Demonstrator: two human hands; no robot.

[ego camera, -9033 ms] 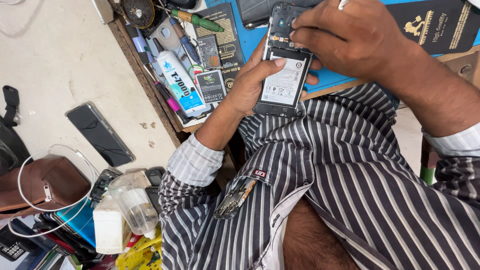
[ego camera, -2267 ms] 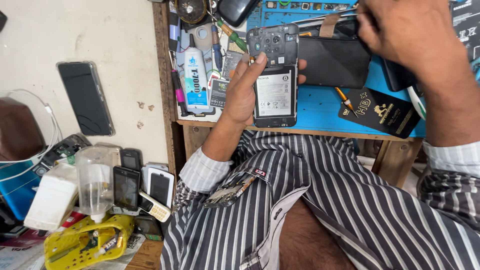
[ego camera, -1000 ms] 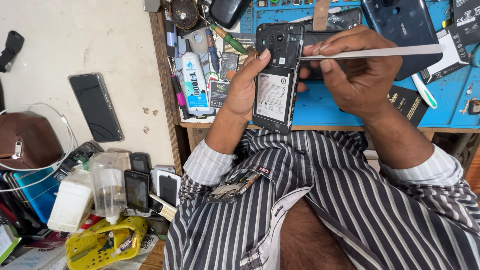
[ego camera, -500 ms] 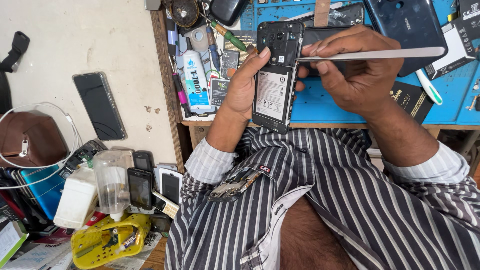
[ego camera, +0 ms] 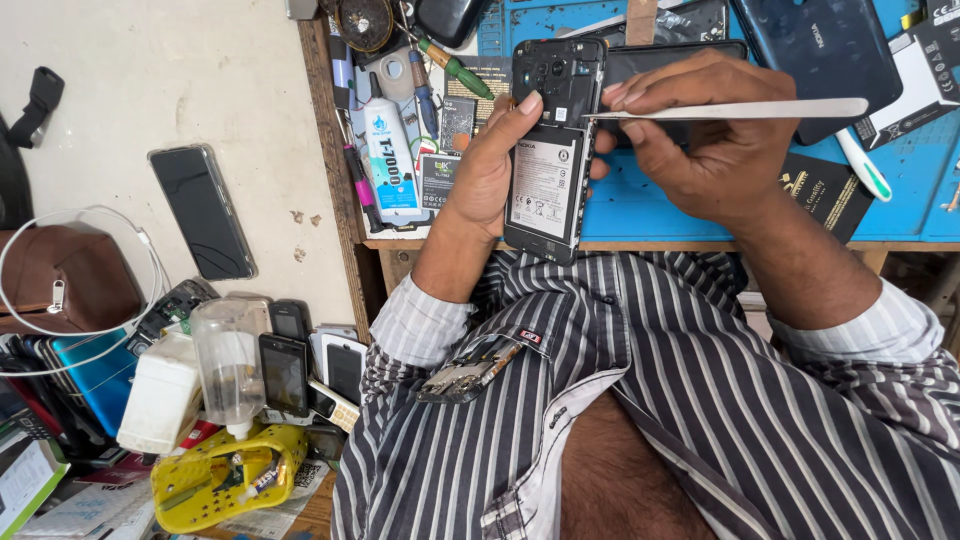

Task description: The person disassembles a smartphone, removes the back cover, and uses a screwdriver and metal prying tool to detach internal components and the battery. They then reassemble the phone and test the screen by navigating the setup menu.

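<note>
Barely shifted from half a second ago: phone (ego camera: 552,150) still upright in the left hand (ego camera: 495,165), tweezers (ego camera: 730,109) still level in the right hand (ego camera: 715,140), tip still at the phone's right edge just under the camera block; whole scene drifted only slightly in view. Back cover off, battery and board showing. Left hand wrapped around the phone's left side, thumb tip up at the top left beside the camera block, fingers hidden behind the phone with tips showing at its right edge. Right hand just right of the phone, closed around the tweezers, fingertips near the point and pinching it narrow; long shank running out to the right past the knuckles. Held over the front edge of the blue mat (ego camera: 640,205) on the worktop, lower end of the phone hanging past that edge above the striped shirt (ego camera: 700,400). Compared with nine seconds ago, right hand no longer covering the phone's top, tweezers now in it. At the worktop's left edge, white glue tube (ego camera: 390,160) beside loose tools. Near the far right corner, dark back cover (ego camera: 830,50). Down left on the floor, another phone (ego camera: 202,212) face up, clear bottle (ego camera: 230,365) among small handsets.
</note>
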